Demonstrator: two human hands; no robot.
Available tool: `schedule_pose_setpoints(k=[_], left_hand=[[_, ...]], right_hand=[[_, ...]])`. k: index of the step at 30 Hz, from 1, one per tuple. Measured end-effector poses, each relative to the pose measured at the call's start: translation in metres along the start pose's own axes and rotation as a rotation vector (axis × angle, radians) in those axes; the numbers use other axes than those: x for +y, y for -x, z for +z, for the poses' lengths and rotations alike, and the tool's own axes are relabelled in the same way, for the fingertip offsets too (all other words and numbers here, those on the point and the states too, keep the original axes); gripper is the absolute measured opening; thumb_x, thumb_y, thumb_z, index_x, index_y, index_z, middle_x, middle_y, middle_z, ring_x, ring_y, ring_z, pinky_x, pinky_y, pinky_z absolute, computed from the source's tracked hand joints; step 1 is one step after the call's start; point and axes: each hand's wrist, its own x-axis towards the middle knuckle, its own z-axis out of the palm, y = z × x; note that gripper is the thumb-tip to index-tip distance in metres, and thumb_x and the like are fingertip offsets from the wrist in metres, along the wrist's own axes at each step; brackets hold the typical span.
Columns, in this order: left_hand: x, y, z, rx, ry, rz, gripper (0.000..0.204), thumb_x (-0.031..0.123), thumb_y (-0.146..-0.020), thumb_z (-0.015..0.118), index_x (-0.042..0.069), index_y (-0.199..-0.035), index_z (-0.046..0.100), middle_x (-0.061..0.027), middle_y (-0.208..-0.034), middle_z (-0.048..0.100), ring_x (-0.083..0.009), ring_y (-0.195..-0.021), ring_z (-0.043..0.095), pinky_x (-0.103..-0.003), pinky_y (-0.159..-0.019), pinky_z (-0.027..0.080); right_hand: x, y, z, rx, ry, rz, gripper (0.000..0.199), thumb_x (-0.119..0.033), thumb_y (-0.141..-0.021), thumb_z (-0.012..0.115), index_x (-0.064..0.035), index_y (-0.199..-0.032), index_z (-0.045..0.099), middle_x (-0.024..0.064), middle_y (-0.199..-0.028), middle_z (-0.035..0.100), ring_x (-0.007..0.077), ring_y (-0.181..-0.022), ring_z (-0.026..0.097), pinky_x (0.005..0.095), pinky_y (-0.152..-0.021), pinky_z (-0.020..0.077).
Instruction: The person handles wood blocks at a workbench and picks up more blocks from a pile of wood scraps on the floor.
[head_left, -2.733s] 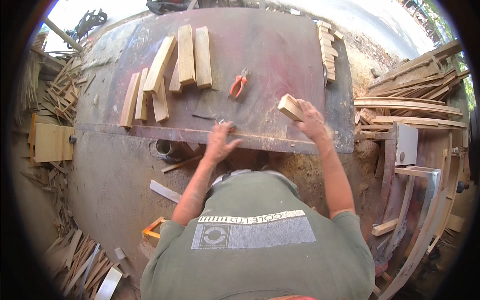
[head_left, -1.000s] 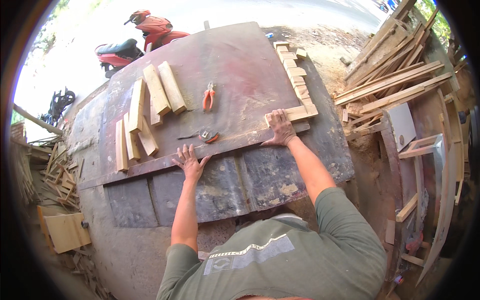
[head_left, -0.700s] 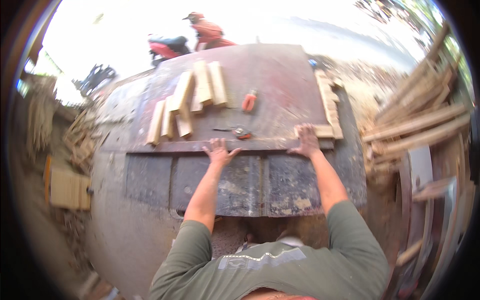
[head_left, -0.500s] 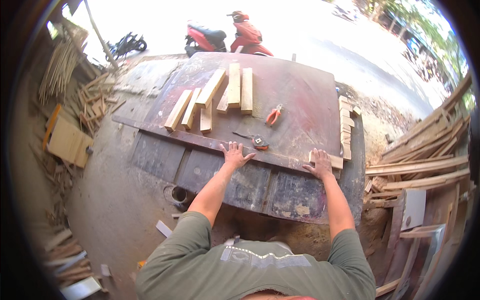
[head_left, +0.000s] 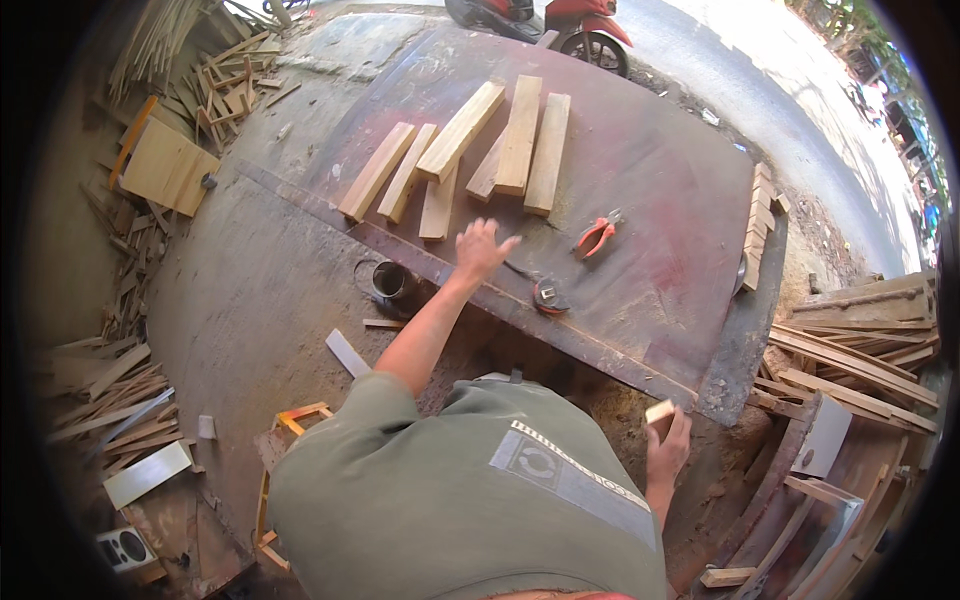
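My left hand (head_left: 480, 252) is above the front edge of the reddish-brown worktable (head_left: 660, 220), fingers apart and holding nothing. Just beyond it lie several pale wood blocks (head_left: 462, 130), some resting across others. My right hand (head_left: 668, 450) is low beside the table's front right corner, closed around a wood block (head_left: 660, 411) whose end shows; the rest is hidden. To the right of my left hand, a tape measure (head_left: 547, 295) sits near the edge with its strap toward that hand. Pliers with orange handles (head_left: 597, 238) lie farther in.
More wood blocks (head_left: 757, 232) line the table's right edge. Long boards (head_left: 850, 370) are stacked at the right, and scrap wood (head_left: 120, 400) is heaped on the left. A dark round can (head_left: 392, 282) stands by the front edge. A red scooter (head_left: 585, 25) is parked beyond.
My right hand has drawn back off the tabletop with the wood block, down past the front edge. My left hand has shifted toward the blocks. The view has tilted downward and turned.
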Motion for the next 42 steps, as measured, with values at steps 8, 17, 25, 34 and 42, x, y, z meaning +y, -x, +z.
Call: schedule_pose_setpoints(k=[8,17,25,34,42], left_hand=[[-0.069,-0.059,-0.002,0.28,-0.304,-0.442,0.096,0.056,-0.076,0.084,0.003,-0.144,0.044,-0.0197,-0.139,0.052,-0.0376,-0.135,0.047,-0.062,-0.104,0.041],[-0.059,0.018,-0.059,-0.269,0.79,-0.535,0.066,0.042,-0.084,0.083,-0.006,-0.124,0.062,-0.0155,-0.109,0.071,-0.0271,-0.089,0.07,-0.038,-0.078,0.056],[0.068,0.159,-0.072,-0.653,1.136,-0.183,0.074,0.028,-0.088,0.084,-0.002,-0.145,0.048,-0.0107,-0.129,0.06,-0.0182,-0.119,0.057,-0.035,-0.102,0.047],[0.155,0.17,-0.022,-0.274,0.503,0.701,0.091,0.03,-0.078,0.088,0.004,-0.151,0.041,-0.0189,-0.136,0.054,-0.038,-0.124,0.053,-0.049,-0.104,0.044],[0.028,0.128,0.033,-0.081,-0.063,0.381,0.099,0.056,-0.082,0.079,0.007,-0.156,0.035,-0.0219,-0.153,0.04,-0.0411,-0.147,0.032,-0.062,-0.118,0.025]], right_hand=[[0.153,0.197,0.113,-0.652,0.208,0.714,0.067,-0.033,-0.082,0.082,-0.0038,-0.134,0.053,0.023,-0.125,0.058,0.0466,-0.114,0.06,0.0538,-0.092,0.0509],[0.112,0.161,0.106,-0.545,0.083,0.564,0.058,-0.044,-0.084,0.079,0.0013,-0.117,0.065,0.0269,-0.113,0.068,0.0474,-0.107,0.064,0.0532,-0.09,0.0513],[-0.097,-0.059,0.07,-0.031,-0.71,0.027,0.054,-0.031,-0.092,0.075,0.0037,-0.131,0.063,0.0197,-0.108,0.068,0.0298,-0.1,0.068,0.0398,-0.089,0.0533],[-0.126,-0.137,0.029,0.07,-1.558,-0.014,0.05,-0.017,-0.1,0.072,-0.0037,-0.141,0.049,0.0055,-0.129,0.06,0.0141,-0.119,0.056,0.0315,-0.104,0.0439],[0.005,-0.17,-0.011,-0.02,-0.04,-0.437,0.077,-0.02,-0.078,0.088,-0.0146,-0.147,0.055,0.0102,-0.119,0.06,0.0287,-0.11,0.06,0.0422,-0.103,0.0476]])
